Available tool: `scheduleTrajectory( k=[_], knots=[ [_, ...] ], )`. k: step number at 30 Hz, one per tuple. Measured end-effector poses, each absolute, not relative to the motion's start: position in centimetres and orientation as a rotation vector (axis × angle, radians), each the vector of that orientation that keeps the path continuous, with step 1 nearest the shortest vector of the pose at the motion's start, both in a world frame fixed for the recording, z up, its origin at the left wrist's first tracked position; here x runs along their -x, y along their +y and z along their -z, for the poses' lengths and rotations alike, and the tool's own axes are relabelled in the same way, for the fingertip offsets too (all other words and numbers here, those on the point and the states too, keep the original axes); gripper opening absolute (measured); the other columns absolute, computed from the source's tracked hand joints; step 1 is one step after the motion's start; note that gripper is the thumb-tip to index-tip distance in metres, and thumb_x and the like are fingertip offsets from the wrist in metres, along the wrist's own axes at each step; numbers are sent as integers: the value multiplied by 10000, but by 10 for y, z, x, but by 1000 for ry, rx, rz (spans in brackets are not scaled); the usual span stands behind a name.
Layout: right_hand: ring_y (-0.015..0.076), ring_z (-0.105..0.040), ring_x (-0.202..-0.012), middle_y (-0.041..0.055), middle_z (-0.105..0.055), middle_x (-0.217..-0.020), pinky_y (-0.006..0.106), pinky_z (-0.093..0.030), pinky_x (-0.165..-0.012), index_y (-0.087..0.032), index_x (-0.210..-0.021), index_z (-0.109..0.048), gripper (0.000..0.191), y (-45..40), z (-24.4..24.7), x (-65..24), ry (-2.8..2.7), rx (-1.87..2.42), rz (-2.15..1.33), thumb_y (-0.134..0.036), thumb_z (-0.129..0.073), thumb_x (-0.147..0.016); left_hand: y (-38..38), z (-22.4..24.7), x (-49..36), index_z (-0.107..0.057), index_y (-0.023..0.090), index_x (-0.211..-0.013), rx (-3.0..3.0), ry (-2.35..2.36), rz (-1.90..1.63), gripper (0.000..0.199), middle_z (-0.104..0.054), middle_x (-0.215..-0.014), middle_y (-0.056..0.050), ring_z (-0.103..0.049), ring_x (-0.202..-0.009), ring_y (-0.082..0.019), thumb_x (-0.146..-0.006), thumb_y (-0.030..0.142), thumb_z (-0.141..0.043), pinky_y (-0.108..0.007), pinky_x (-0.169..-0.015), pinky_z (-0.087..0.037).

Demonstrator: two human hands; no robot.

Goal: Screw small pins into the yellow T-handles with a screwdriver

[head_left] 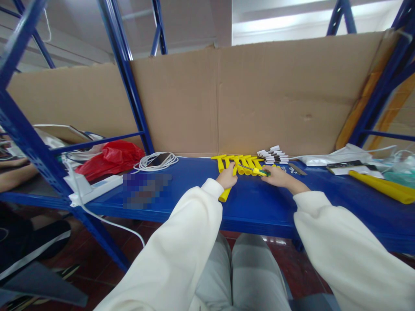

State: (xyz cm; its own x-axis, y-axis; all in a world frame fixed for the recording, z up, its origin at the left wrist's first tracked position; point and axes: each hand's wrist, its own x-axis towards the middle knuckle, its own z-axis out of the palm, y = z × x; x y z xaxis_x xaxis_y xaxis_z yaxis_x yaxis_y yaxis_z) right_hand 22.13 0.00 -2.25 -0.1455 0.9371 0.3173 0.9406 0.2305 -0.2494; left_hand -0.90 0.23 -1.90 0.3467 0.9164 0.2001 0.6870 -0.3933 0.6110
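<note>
My left hand (226,176) is closed around a yellow plastic piece (225,195) with a wide tubular end that points down toward the front edge. In my right hand (275,176) is a screwdriver (258,171) with a yellow and green handle, its shaft aimed left at the piece in my left hand. Whether the tip touches that piece I cannot tell. Just behind both hands, several similar yellow plastic pieces (240,168) lie in a row. A stack of small white and black parts (274,154) sits beyond my right hand.
The blue bench (194,203) has a cardboard wall (259,99) behind it. On the left are a coiled white cable (155,162), a red plastic bag (112,160) and a power strip (100,190). A long yellow object (382,186) lies right. Another person's arm (17,176) shows far left.
</note>
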Motion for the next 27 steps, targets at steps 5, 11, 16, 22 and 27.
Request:
scheduleTrajectory(
  k=[5,11,16,22,27],
  knots=[
    [217,-672,-797,69,-743,-878,254,-452,-690,-199,-856,-643,103,-2,22,-221,-2128,1744,48,-200,-626,-754,3,20,10,-299,188,-1536,-2189,1408,-733,707,-675,-1278,-164,-701,-1094,-276,-875,123,-542,-405,-951,-540],
    [218,-659,-754,64,-732,-840,257,-436,-647,-199,-882,-644,148,1,25,-223,-2103,1746,73,-223,-669,-739,1,19,10,-302,192,-1536,-2196,1403,-716,705,-689,-1258,-145,-704,-1084,-270,-872,110,-524,-407,-962,-535],
    [211,-664,-777,72,-748,-874,247,-454,-670,-194,-834,-677,107,-1,22,-220,-2146,1714,24,-191,-616,-746,2,19,9,-293,180,-1541,-2192,1409,-719,697,-682,-1264,-155,-699,-1096,-267,-881,109,-506,-397,-967,-529],
    [216,-668,-765,69,-745,-857,253,-447,-666,-191,-886,-685,146,-4,20,-219,-2127,1791,100,-207,-616,-759,0,18,9,-302,190,-1536,-2199,1409,-719,689,-671,-1289,-155,-699,-1098,-273,-882,103,-501,-395,-950,-539],
    [226,-671,-777,90,-751,-896,265,-451,-685,-167,-927,-680,197,-3,19,-222,-2117,1807,118,-184,-618,-740,-2,16,9,-300,171,-1540,-2187,1422,-702,692,-684,-1266,-159,-699,-1098,-280,-881,98,-501,-406,-955,-541]
  ],
)
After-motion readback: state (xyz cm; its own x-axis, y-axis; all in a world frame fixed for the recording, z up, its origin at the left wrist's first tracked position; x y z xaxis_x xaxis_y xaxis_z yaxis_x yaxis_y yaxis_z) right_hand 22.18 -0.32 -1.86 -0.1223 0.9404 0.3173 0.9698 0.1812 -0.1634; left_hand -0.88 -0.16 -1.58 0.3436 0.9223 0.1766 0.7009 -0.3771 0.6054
